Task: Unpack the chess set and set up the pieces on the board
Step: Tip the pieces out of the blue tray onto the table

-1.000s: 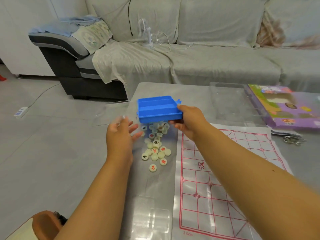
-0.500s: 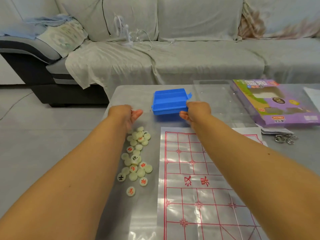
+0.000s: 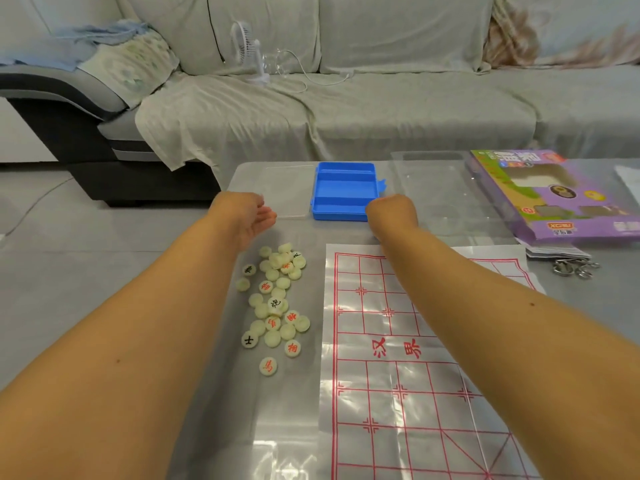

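From the head view, the blue tray (image 3: 343, 192) that was held tipped over the table a second ago now sits flat at the far side of the glass table (image 3: 450, 202), emptied, its dividers showing. The right hand (image 3: 391, 213) rests against its near right corner; the fingers are hidden behind the wrist, so I cannot tell whether they grip it. The left hand (image 3: 249, 216) hovers apart from it, fingers loose, holding nothing, just beyond the pieces (image 3: 277, 299). Those lie in a loose heap left of the board sheet (image 3: 398, 341), some face down, none on the grid yet, so unpacking looks done and placing can begin. The heap sits near the table's left edge, so a careless sweep could send discs to the floor. The sheet is bare and offers free room; the purple box (image 3: 554, 195) and keys (image 3: 571, 266) keep to the far right.
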A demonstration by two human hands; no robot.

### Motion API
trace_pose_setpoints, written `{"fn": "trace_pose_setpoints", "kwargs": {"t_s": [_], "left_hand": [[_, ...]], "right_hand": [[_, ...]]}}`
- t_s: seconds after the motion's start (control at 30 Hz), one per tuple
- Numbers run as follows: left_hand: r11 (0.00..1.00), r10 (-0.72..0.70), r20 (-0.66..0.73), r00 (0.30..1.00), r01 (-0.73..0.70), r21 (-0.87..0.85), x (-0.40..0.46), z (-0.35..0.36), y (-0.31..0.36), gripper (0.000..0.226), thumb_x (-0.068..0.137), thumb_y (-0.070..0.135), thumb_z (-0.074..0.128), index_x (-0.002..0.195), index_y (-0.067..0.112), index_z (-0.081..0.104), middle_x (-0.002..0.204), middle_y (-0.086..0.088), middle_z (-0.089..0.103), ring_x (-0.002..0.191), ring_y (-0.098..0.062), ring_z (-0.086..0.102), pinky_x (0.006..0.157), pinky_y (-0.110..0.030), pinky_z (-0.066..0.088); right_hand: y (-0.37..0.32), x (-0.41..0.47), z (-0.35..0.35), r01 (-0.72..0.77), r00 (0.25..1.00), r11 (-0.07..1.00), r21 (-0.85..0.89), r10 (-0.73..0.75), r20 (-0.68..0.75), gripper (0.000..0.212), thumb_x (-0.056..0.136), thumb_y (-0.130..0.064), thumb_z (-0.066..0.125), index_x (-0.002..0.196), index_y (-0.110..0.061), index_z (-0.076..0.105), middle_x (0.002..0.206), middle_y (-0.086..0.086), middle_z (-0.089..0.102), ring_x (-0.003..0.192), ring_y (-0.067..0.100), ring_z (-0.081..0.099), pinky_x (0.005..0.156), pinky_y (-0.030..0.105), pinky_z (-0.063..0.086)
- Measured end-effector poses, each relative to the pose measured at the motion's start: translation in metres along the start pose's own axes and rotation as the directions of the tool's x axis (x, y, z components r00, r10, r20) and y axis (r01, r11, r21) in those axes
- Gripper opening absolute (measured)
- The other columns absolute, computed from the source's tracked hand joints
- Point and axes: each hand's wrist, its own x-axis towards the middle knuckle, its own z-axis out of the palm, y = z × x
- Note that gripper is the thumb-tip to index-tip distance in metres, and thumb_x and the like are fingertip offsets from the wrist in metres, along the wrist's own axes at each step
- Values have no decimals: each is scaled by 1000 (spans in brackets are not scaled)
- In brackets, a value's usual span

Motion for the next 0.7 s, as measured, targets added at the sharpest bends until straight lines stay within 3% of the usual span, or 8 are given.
{"fn": "trace_pose_setpoints", "kwargs": {"t_s": [0.07, 0.1, 0.2, 0.23, 0.3, 0.4, 0.53, 0.7], "left_hand": [[994, 83, -58, 995, -78, 76, 0, -6, -2, 23, 96, 11, 51, 113, -4, 57, 86, -9, 60, 72, -15, 62, 61, -23, 57], [990, 94, -80, 992, -84, 117, -4, -10, -4, 20, 96, 11, 53, 109, -2, 59, 85, -8, 61, 70, -14, 60, 60, -23, 57], [942, 163, -53, 985, -140, 304, -26, -20, -15, 13, 97, 11, 50, 103, 6, 60, 83, -3, 57, 70, -11, 54, 76, -30, 54], [902, 227, -41, 973, -194, 385, -32, -26, -23, 17, 96, 13, 51, 108, 6, 61, 81, 1, 55, 73, -13, 55, 80, -33, 52], [809, 338, -18, 941, -281, 517, -50, -39, -39, 18, 96, 21, 52, 107, 13, 64, 82, 5, 57, 77, -15, 57, 71, -29, 49], [702, 392, 46, 919, -331, 630, -74, -57, -65, 16, 94, 23, 54, 102, 19, 67, 87, 5, 63, 75, -11, 56, 61, -25, 43], [577, 414, 98, 905, -344, 740, -97, -78, -93, 10, 90, 23, 61, 97, 22, 68, 81, 11, 61, 73, -6, 55, 61, -21, 39], [445, 406, 135, 904, -325, 834, -114, -94, -117, 19, 85, 29, 68, 101, 19, 68, 95, 2, 65, 83, -15, 59, 66, -22, 41]], "right_hand": [[3, -2, 5, 131, 991, 977, -166, -129, 25, 17, 91, -6, 52, 74, -4, 48, 67, 2, 37, 59, 14, 36, 50, 20, 30], [7, -3, 8, 209, 977, 947, -244, -210, 23, 17, 91, -6, 51, 75, -2, 50, 72, 4, 43, 65, 17, 45, 57, 21, 38], [17, -20, 20, 388, 922, 886, -254, -376, 96, 21, 92, -14, 49, 101, -4, 64, 96, 8, 63, 91, 23, 60, 82, 33, 50], [21, -25, 24, 416, 909, 880, -230, -397, 126, 23, 93, -17, 49, 105, -7, 65, 102, 7, 65, 94, 21, 60, 82, 32, 49], [27, -40, 31, 500, 858, 838, -220, -445, 256, 23, 92, -19, 51, 111, -17, 65, 109, 0, 64, 96, 15, 57, 80, 25, 45], [35, -64, 36, 572, 793, 789, -223, -464, 395, 24, 93, -20, 53, 114, -21, 64, 112, -2, 64, 94, 10, 54, 79, 22, 41], [55, -92, 41, 615, 754, 738, -277, -449, 479, 24, 90, -19, 58, 112, -19, 66, 110, -1, 65, 94, 11, 56, 81, 22, 45], [72, -110, 45, 667, 730, 653, -360, -474, 492, 26, 85, -15, 64, 111, -19, 66, 105, -2, 64, 90, 12, 56, 80, 22, 45]]}}
